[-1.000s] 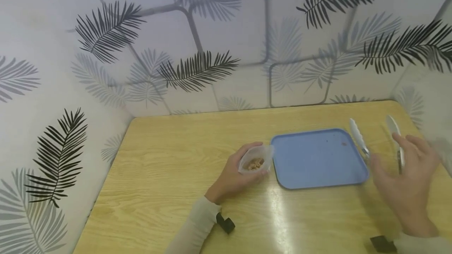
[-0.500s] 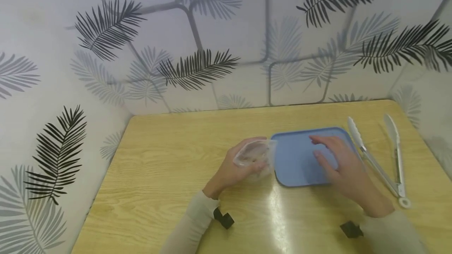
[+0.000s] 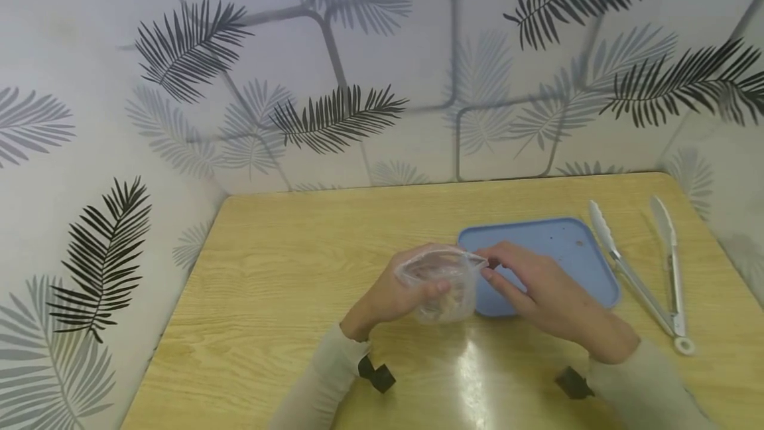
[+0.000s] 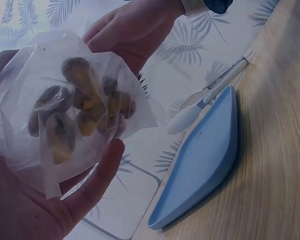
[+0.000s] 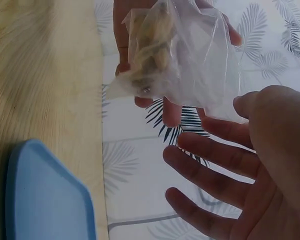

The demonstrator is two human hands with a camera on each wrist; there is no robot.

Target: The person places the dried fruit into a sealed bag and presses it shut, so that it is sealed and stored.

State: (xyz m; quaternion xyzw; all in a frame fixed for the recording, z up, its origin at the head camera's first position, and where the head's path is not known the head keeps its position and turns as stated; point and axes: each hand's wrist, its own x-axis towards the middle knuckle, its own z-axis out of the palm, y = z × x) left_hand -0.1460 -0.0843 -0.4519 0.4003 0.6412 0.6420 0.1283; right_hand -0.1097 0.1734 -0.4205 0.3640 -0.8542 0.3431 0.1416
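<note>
A clear plastic bag (image 3: pixel 455 294) with several small brown pieces (image 4: pixel 87 95) at its bottom is held up over the table. My left hand (image 3: pixel 388 294) grips it from the left, thumb across the near side. At the bag's upper right corner, my right hand (image 3: pixel 552 294) pinches the rim between thumb and index finger. The other right fingers (image 5: pixel 210 185) are spread apart below the bag in the right wrist view. What the brown pieces are, I cannot tell for certain.
A blue tray (image 3: pixel 573 261) lies on the wooden table (image 3: pixel 286 271), partly behind my right hand, with a few small specks on it. Metal tongs (image 3: pixel 647 297) with pale tips lie spread to its right. A leaf-patterned wall (image 3: pixel 406 144) borders the table at the back.
My right hand has moved left from above the tongs, across the tray, to the bag's rim. The bag has tipped more upright in my left hand, and its contents show lower down.
</note>
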